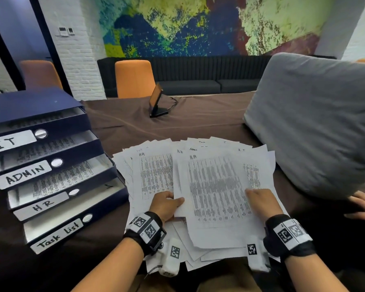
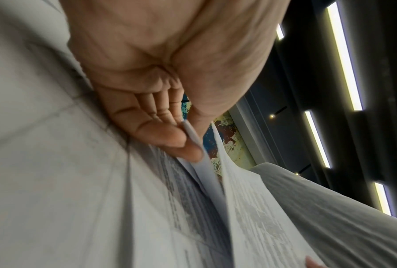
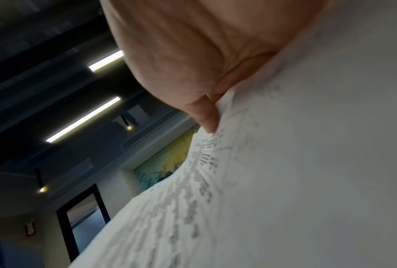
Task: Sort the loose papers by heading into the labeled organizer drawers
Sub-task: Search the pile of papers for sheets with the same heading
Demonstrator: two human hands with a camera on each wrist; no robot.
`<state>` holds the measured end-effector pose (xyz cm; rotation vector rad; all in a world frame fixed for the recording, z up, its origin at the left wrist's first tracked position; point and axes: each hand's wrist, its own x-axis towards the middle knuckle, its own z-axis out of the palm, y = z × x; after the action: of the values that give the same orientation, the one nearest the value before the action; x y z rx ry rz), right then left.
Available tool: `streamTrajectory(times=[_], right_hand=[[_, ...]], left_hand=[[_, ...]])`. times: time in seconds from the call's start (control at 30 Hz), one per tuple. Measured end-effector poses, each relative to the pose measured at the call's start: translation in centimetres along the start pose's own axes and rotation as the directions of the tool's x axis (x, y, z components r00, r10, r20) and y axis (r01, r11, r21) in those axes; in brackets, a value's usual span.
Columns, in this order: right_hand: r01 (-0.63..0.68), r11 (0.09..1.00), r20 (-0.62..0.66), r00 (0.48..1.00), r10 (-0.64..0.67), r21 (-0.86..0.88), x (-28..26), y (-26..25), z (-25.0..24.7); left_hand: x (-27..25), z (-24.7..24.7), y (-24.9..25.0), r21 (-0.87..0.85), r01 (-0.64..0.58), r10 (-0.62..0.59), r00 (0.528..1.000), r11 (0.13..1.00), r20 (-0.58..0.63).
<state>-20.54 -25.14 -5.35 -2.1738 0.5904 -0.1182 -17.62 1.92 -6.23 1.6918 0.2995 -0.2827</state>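
Papers (image 1: 211,186), thin flat printed sheets, fanned loosely.

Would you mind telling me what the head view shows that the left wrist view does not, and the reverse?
Only the head view shows the organizer with its drawers labeled IT, ADMIN, HR and Task list, the right hand, and the HR heading on the top sheet. Only the left wrist view shows the ceiling lights and the fingers under the sheet edge. Both show the left hand pinching the papers.
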Motion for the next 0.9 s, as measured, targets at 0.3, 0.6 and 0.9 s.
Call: streamTrajectory(times=[0.3, 0.6, 0.9], right_hand=[[0.058, 0.955, -0.039, 0.998, -0.048, 0.292, 0.1, -0.1, -1.6], [0.036, 0.847, 0.279, 0.936, -0.214, 0.53, -3.6, -4.1, 1.4], [-0.133, 0.751, 0.422, 0.883, -0.207, 0.647, -4.1, -7.1, 2.1]], left_hand=[[0.3, -2.2, 0.8, 0.16, -0.069, 0.098, 0.978, 0.985, -0.186], [-1.4, -4.5, 1.1, -0.236, 0.175, -0.134, 0.975, 0.956, 0.178], [-1.6, -7.1, 1.0, -0.48, 0.188, -0.065, 0.963, 0.857, 0.261]])
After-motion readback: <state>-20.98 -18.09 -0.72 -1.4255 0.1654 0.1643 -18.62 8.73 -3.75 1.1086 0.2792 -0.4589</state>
